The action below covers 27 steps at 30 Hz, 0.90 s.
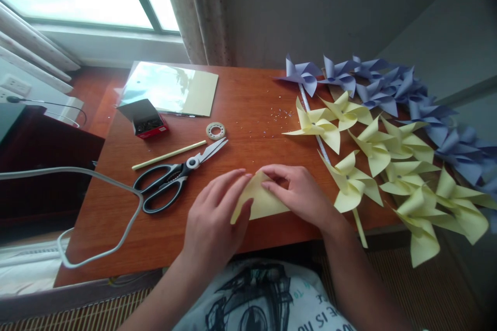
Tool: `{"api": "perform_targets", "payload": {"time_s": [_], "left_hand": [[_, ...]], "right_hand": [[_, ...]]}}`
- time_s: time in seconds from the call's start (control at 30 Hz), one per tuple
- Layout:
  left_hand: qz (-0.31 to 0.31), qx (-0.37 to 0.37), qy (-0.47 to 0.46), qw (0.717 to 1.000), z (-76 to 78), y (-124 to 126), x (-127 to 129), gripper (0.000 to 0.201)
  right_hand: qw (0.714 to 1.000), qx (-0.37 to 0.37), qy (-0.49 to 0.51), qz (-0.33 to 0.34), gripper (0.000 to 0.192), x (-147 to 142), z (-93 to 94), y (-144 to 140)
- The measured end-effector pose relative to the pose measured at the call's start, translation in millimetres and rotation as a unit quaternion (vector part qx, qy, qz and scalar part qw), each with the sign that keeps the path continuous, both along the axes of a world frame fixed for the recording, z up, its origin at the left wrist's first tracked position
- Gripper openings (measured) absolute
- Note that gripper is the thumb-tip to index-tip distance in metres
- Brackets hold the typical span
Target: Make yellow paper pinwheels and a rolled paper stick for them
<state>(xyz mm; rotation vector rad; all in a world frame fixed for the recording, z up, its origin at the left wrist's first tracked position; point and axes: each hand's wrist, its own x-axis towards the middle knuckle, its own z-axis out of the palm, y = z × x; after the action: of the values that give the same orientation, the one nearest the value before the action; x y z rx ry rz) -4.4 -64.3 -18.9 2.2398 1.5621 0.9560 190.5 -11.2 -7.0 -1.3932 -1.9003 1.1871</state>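
Touching left hand (213,214) and right hand (301,191), yellow paper (262,200) lies between.

Pale yellow paper (263,200), its visible shape roughly triangular, lies tip-away near the front edge of the wooden table (248,152).

From the wearer's head, the view faces forward and down, near the desk (248,98)
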Motion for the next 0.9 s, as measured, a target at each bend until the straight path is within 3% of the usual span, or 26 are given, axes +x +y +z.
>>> {"api": "perform_targets", "payload": {"time_s": [0.07, 0.17, 0.27, 0.63, 0.9], "left_hand": [[-0.002, -0.092, -0.057, 0.994, 2.2, 11.4, -5.3, 0.029], [-0.042, -0.218, -0.156, 0.962, 3.1, 21.1, -8.0, 0.011], [-0.052, -0.273, -0.224, 0.934, 1.9, 22.9, -7.3, 0.012], [-0.05, -0.306, -0.27, 0.912, 1.4, 20.0, -6.8, 0.013], [-0.048, -0.295, -0.27, 0.915, 6.1, 19.8, -6.3, 0.012]], "right_hand": [[1.0, -0.008, 0.008, 0.008, 0.019, 0.9, 3.9, -2.3], [1.0, -0.005, 0.008, 0.004, 0.018, 0.3, 7.2, -5.1], [1.0, 0.004, 0.004, -0.001, 0.013, -0.9, 8.7, -7.0], [1.0, 0.007, 0.013, -0.026, 0.01, -2.0, 8.5, -11.5], [0.999, 0.009, 0.018, -0.031, 0.01, -3.8, 14.4, -12.3]]}}
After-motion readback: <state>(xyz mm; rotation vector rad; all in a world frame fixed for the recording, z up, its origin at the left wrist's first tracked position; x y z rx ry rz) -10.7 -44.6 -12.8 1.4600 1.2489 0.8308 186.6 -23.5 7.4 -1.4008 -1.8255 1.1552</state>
